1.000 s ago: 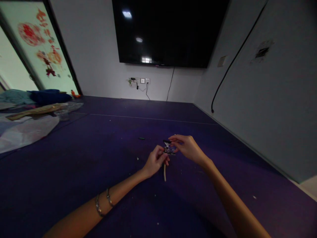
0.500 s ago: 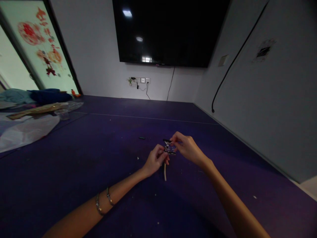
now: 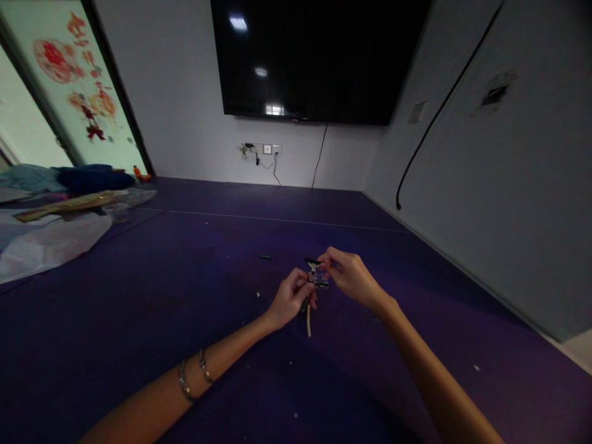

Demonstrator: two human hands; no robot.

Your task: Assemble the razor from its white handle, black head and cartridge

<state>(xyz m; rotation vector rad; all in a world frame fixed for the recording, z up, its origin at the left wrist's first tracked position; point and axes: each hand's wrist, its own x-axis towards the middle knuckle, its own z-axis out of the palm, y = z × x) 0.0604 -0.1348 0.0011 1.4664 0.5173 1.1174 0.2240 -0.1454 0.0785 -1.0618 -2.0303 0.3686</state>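
A small shiny piece with black ends and silvery or clear parts is held above the purple floor; its exact kind is too small to make out. My left hand is closed on its left side, thumb and fingers pinching it. My right hand pinches at its upper right, by the black top end. Below the left fingers a short beige cord or tube hangs down, its upper end hidden by the hand. Farther off lies a small dark green stick-like piece.
White sheeting and a long brownish piece lie at the left, with dark blue cloth behind. A large television hangs on the far wall above sockets. A black cable runs down the right wall.
Very little differs. The shiny piece is turned slightly between the fingers, and both hands stay in nearly the same place.
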